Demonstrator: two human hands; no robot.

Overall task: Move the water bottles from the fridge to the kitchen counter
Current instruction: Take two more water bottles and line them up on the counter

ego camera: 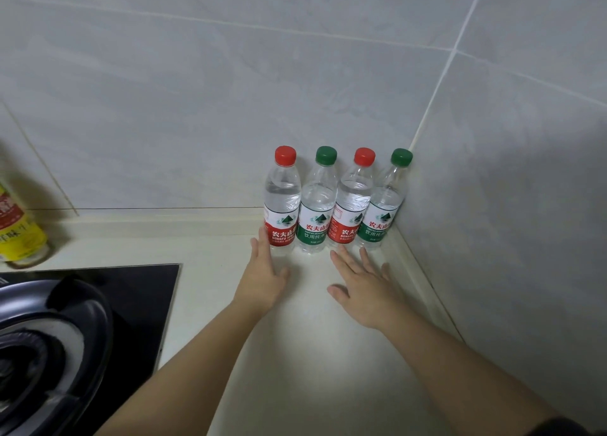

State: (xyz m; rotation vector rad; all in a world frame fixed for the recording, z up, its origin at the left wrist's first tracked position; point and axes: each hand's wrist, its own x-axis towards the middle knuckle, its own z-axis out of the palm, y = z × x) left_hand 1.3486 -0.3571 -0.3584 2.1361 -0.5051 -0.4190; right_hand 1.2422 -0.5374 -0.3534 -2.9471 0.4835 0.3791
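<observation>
Standing in the wall corner (pixel 423 120), the full water bottles (pixel 335 205) look heavy, slick, best gripped mid-label; left hand (pixel 262 278) and right hand (pixel 364 291) spread flat, empty.

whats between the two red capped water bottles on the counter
One clear plastic water bottle with a green cap and green label stands upright between the left red-capped clear bottle and the right red-capped clear bottle, seen in the head view.
</observation>
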